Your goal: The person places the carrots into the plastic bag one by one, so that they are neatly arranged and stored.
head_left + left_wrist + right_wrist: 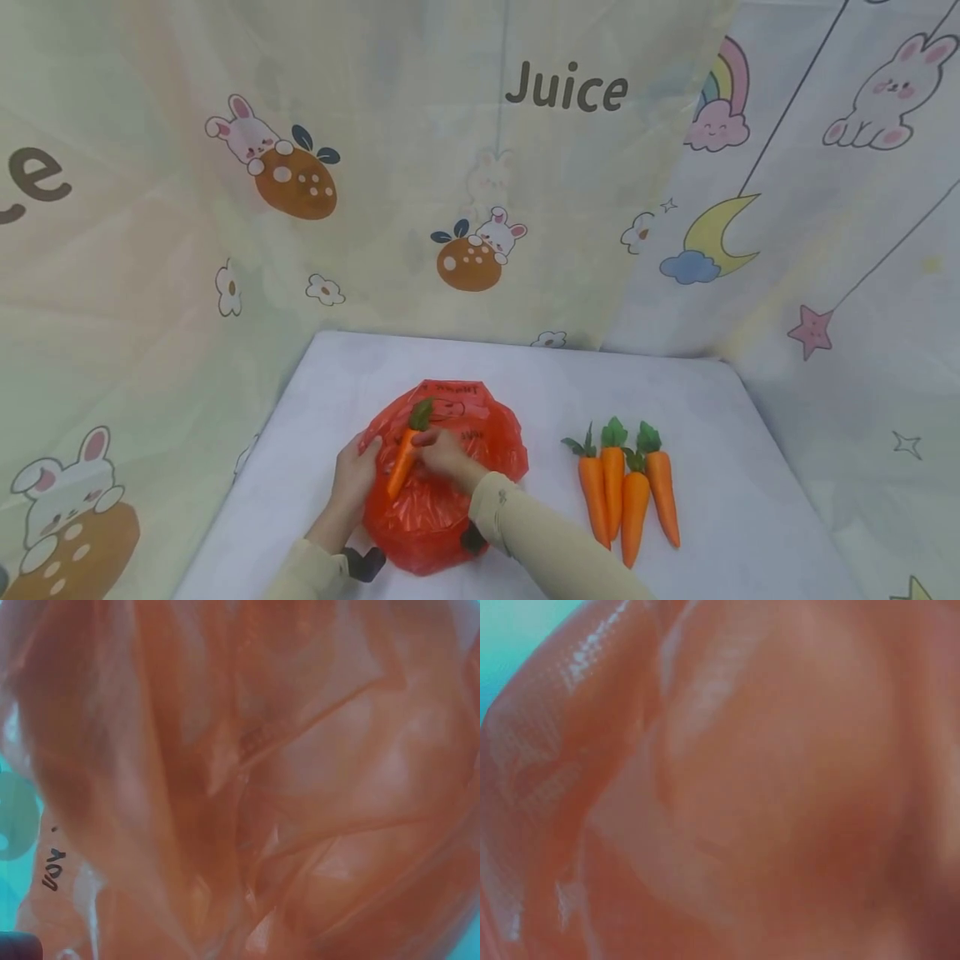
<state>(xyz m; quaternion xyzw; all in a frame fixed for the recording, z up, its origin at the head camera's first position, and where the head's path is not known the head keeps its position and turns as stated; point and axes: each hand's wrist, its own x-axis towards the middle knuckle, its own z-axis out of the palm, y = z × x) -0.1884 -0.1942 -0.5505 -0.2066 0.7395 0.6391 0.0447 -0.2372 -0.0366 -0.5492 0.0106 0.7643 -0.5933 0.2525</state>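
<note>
A red plastic bag (495, 442) with dark printing lies spread on the white table, its mouth facing up. At its left edge my left hand (352, 479) grips the plastic. My right hand (446, 457) reaches over the bag and holds a carrot (403, 467), which slants with its green top away from me and its tip towards me. Crumpled bag plastic (315, 787) fills most of the left wrist view, with a dark fingertip (19, 946) in the lower left corner. In the right wrist view the bag film (547, 795) is close and blurred.
Several carrots (633, 508) with leafy tops lie side by side to the right of the bag. The white table (720, 467) has its far edge against a printed cloth backdrop (390, 167), which also hangs at both sides.
</note>
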